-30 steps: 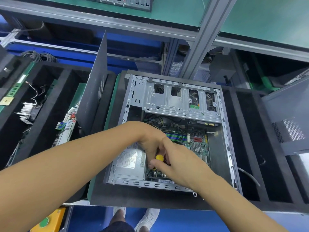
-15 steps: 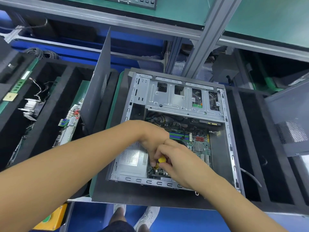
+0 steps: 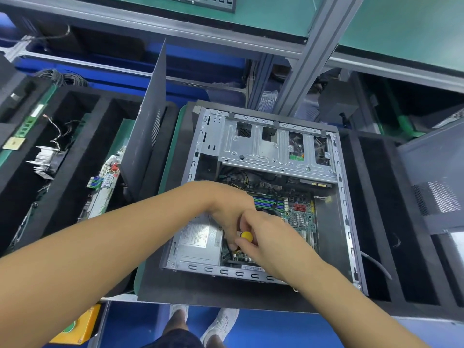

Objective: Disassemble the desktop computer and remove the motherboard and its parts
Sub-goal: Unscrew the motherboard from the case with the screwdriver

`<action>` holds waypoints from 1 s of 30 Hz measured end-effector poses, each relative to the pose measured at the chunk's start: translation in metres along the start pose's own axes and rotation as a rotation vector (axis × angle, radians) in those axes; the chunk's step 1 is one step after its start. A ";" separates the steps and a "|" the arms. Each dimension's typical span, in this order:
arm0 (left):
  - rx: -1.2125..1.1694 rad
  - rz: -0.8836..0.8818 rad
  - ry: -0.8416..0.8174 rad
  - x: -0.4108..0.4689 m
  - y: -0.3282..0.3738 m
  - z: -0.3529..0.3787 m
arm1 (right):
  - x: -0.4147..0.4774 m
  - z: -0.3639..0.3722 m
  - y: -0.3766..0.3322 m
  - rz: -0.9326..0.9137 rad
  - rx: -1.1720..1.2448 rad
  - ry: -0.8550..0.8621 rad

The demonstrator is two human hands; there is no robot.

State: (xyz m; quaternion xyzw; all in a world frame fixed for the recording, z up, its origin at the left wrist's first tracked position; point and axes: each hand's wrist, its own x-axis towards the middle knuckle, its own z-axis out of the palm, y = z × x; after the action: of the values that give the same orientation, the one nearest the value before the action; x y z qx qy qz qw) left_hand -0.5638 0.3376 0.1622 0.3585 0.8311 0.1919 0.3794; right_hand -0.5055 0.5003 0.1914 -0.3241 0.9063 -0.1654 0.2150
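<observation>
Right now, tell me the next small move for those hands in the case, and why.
Probably keep turning the yellow-handled screwdriver: the right hand pinches its handle and the left hand sits at its shaft, tip down on the motherboard, which still lies inside the case.

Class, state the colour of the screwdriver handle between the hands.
Yellow: the screwdriver handle, head view.

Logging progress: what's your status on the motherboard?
Both hands in case. Right hand on yellow screwdriver; left hand beside it. Motherboard still mounted. Drive cage overhangs its far end.
</observation>
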 end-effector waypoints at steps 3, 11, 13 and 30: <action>-0.017 0.006 -0.034 0.001 0.000 -0.002 | -0.001 -0.003 -0.001 -0.029 0.081 -0.030; 0.061 -0.036 0.051 0.003 -0.003 0.004 | -0.004 -0.002 0.004 0.120 0.071 0.043; 0.107 -0.041 0.061 0.002 -0.002 0.006 | -0.004 0.003 0.002 0.141 -0.043 0.035; 0.022 -0.090 0.006 0.006 -0.005 0.004 | -0.001 -0.001 0.001 0.085 -0.057 -0.005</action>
State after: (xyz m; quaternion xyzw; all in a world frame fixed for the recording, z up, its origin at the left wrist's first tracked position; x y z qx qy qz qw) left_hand -0.5660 0.3394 0.1538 0.3245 0.8495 0.1665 0.3813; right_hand -0.5054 0.5018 0.1921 -0.2916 0.9231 -0.1292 0.2148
